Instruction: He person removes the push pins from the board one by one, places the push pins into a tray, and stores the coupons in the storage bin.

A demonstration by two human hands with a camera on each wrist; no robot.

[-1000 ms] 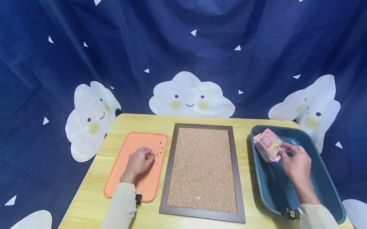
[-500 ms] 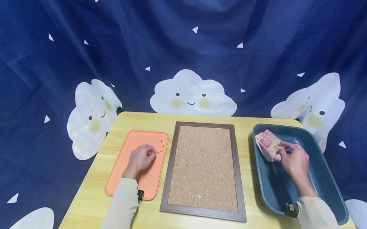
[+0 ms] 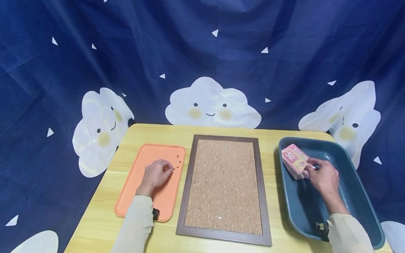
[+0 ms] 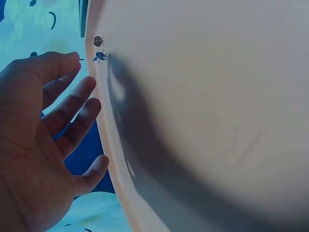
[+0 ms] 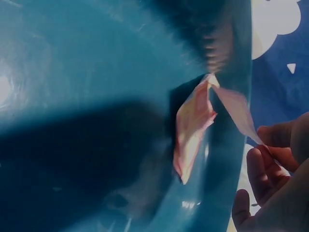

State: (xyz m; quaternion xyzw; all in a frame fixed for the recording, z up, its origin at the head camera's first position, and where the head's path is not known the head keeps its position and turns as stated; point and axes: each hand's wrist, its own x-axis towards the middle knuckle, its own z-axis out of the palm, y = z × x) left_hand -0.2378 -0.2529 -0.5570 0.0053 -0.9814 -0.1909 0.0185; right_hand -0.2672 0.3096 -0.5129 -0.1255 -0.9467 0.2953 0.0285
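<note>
In the head view my left hand [image 3: 158,174] is over the orange tray [image 3: 144,154], its thumb and index finger pinched together. A thin metal pin tip sticks out from those fingertips in the left wrist view, so a thumbtack [image 4: 81,59] seems held there; its head is hidden. Several small thumbtacks [image 3: 178,156] lie near the tray's right edge. My right hand [image 3: 324,177] pinches the corner of a pink coupon [image 3: 294,158] marked 50, inside the blue basin [image 3: 362,199]. Beneath it sits a pile of pink coupons [image 5: 193,128], on which the pinched one hangs partly lifted.
Between the two hands lies a cork board [image 3: 225,187] in a dark brown frame [image 3: 264,188]. A small shiny pin [image 3: 225,147] shows near its top and another pin [image 3: 220,218] near its bottom. A blue cloud-print curtain [image 3: 152,35] hangs behind the wooden table [image 3: 158,244].
My right hand has drawn slightly left and down, and the coupon it pinches has turned and shifted a little. The left hand has barely moved, staying by the tacks.
</note>
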